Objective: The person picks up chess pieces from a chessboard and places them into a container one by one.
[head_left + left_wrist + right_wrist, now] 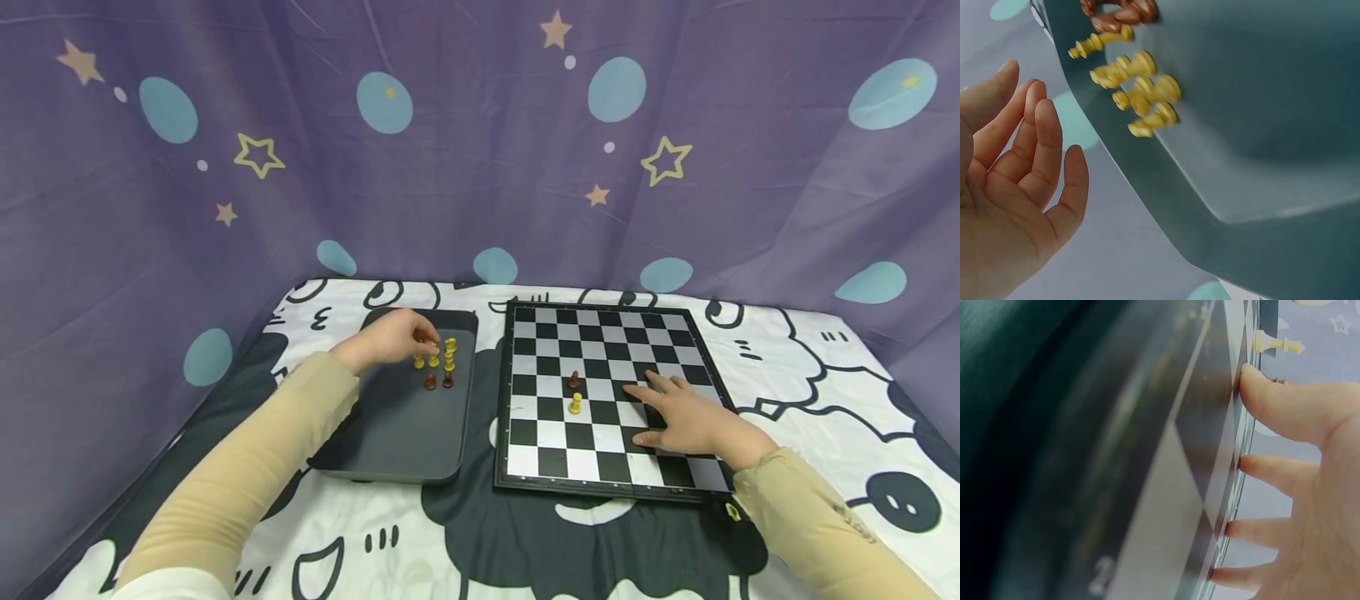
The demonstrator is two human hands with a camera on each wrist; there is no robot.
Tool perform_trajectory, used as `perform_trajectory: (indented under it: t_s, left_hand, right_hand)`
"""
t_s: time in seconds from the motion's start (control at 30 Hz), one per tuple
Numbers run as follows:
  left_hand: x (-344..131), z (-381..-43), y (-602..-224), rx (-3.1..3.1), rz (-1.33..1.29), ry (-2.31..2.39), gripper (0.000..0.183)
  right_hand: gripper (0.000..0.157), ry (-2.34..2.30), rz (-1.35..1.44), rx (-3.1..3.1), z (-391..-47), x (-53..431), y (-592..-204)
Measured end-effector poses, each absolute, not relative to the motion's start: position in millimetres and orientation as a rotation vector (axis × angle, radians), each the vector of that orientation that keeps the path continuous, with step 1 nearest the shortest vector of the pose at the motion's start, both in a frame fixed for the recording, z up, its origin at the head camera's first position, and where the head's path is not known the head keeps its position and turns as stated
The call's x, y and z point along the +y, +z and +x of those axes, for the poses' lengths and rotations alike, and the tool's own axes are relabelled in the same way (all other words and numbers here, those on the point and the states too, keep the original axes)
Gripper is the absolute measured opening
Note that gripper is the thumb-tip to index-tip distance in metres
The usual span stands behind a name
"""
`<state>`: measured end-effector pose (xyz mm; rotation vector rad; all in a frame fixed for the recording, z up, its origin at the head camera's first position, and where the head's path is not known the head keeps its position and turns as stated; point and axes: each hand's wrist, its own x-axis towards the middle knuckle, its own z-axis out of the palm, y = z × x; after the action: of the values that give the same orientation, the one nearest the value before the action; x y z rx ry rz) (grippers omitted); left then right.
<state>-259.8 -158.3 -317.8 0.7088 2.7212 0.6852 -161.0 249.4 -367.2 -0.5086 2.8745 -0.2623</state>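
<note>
My left hand (397, 337) is over the far part of a dark grey tray (390, 433), close to several yellow chess pieces (449, 361). In the left wrist view its fingers are loosely bent, apart from the thumb, and nothing shows between them. Two brown chess pieces (430, 382) stand nearer in the tray. My right hand (693, 421) rests spread fingertips on the right side of a black-and-white chessboard (551, 433). Left of that hand, a brown chess piece (573, 380) and a yellow chess piece (575, 403) stand on the board, one behind the other.
Tray and board lie side by side, a narrow gap between them, on a black-and-white cartoon cloth (390, 533). A purple curtain (480, 167) with stars and blue ovals hangs behind. A small yellow-green item (732, 511) shows at the board's near right corner.
</note>
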Motion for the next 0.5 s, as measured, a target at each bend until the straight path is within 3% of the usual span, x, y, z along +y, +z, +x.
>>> perform_trajectory:
  t_s: [0.5]
  left_hand:
    - [-121.6, -244.4, -316.8, 2.672, 0.799, 0.684, 0.027]
  right_hand:
    - [0.074, -0.279, -0.503, 2.875, -162.7, 249.6, -369.3]
